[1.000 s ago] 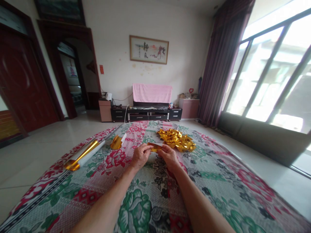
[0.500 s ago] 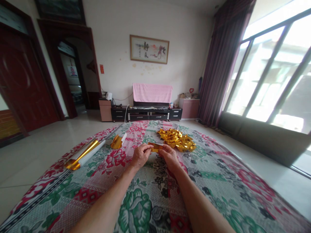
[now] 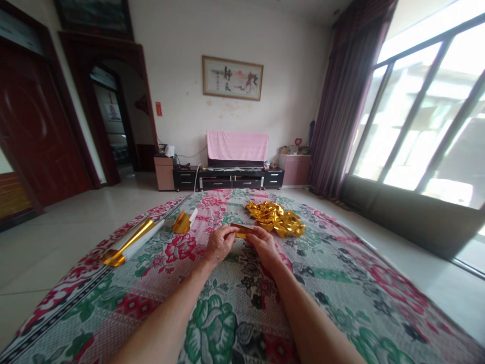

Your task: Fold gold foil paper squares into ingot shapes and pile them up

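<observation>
Between my two hands is a small piece of gold foil paper (image 3: pixel 243 233), stretched sideways with its upper edge folded over. My left hand (image 3: pixel 220 242) pinches its left end with closed fingers. At the other end, my right hand (image 3: pixel 264 243) is closed on the paper too. Just beyond my right hand lies a pile of shiny folded gold foil pieces (image 3: pixel 276 218). To the left, a smaller stack of gold paper (image 3: pixel 182 223) with a white edge rests on the cloth, and farther left is a large roll of gold and white paper (image 3: pixel 132 242).
A flowered cloth (image 3: pixel 212 323) in green, red and grey covers the surface under my arms. Past its far edge stands a low black cabinet (image 3: pixel 232 178) with a pink cloth (image 3: pixel 238 145) draped over something on it. Purple curtains (image 3: pixel 329 116) and windows are on the right.
The upper edge of the gold foil paper looks slightly more folded over between my fingers. Both hands stay in nearly the same place; the pile and rolls have not moved.
</observation>
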